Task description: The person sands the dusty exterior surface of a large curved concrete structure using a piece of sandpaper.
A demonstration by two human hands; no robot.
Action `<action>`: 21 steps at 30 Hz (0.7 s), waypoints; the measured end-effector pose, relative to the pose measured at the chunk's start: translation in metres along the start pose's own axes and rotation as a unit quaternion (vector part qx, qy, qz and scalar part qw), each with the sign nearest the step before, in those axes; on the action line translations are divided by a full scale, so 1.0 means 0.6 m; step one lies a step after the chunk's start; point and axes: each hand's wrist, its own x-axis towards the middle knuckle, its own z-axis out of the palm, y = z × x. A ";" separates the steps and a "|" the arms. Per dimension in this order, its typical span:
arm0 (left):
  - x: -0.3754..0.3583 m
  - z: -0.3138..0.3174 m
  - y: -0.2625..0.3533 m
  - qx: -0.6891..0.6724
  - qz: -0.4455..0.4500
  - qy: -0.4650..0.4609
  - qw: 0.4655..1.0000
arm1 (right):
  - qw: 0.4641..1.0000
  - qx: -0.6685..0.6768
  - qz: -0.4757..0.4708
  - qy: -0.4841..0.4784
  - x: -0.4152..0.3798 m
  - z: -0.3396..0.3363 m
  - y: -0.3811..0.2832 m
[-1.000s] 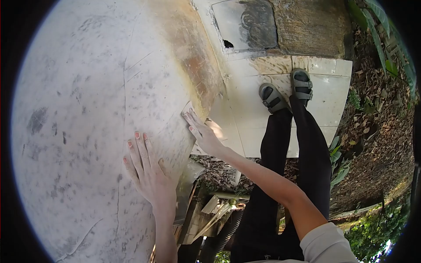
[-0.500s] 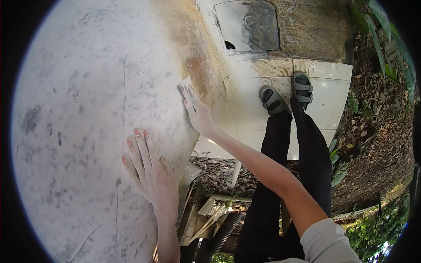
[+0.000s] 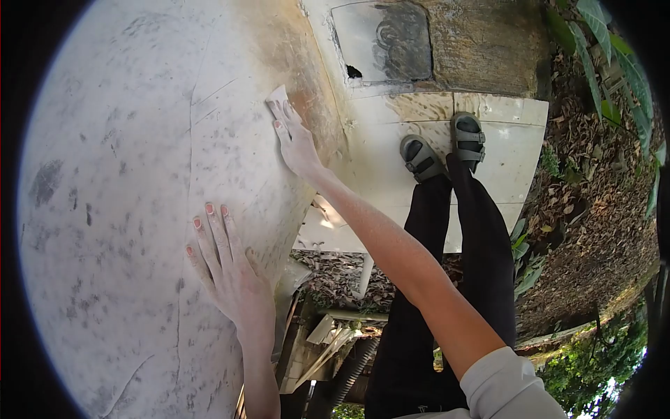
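Note:
My left hand (image 3: 237, 279) lies flat on a big white surface (image 3: 125, 209) mottled with grey specks. Its fingers are spread and hold nothing. Farther up, my right hand (image 3: 299, 146) presses a small pale sheet of sandpaper (image 3: 278, 95) against the same surface, beside a brown worn patch (image 3: 307, 91). The sheet's tip sticks out past the fingertips; the rest is hidden under them. White dust coats both hands and forearms.
My sandalled feet (image 3: 424, 159) stand on pale tiles (image 3: 488, 160). A small hole (image 3: 354, 72) shows near a square cover (image 3: 380, 42). Leaf litter (image 3: 579, 230) and green plants (image 3: 628, 77) lie to the right. A white pipe (image 3: 366, 276) and scrap pieces (image 3: 335, 342) are below.
My right hand has slid upward along the white surface with the sandpaper. My left hand stays flat in about the same place, and the whole view has shifted slightly.

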 end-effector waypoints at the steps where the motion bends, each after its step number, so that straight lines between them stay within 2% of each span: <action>1: -0.006 0.001 -0.003 -0.009 0.001 -0.006 1.000 | 1.000 -0.002 0.022 -0.016 -0.062 -0.001 0.025; 3: -0.007 0.000 -0.005 -0.016 0.004 -0.002 1.000 | 0.996 -0.051 0.044 -0.059 -0.173 -0.003 0.090; 5: -0.017 -0.003 -0.004 -0.019 0.005 -0.022 1.000 | 0.991 -0.047 0.077 -0.094 -0.253 -0.007 0.117; 8: -0.024 0.002 -0.005 -0.015 0.013 -0.010 1.000 | 0.993 0.009 0.094 -0.072 -0.200 -0.002 0.081; 10: -0.027 0.001 -0.004 -0.024 0.015 -0.009 1.000 | 0.996 0.010 0.087 -0.029 -0.109 0.004 0.057; 12: -0.031 0.001 -0.005 -0.034 0.015 -0.005 0.999 | 0.994 0.056 0.085 -0.036 -0.027 -0.009 0.004; 15: -0.051 -0.001 -0.010 -0.015 0.019 -0.025 0.999 | 0.994 0.045 0.091 -0.028 -0.029 0.015 -0.020; 17: -0.062 -0.003 -0.013 -0.029 0.027 -0.030 0.999 | 0.998 0.031 0.015 -0.057 -0.134 0.031 -0.036; 21: -0.115 -0.001 -0.032 -0.054 0.042 -0.046 0.997 | 0.990 0.022 -0.018 -0.140 -0.352 0.052 -0.106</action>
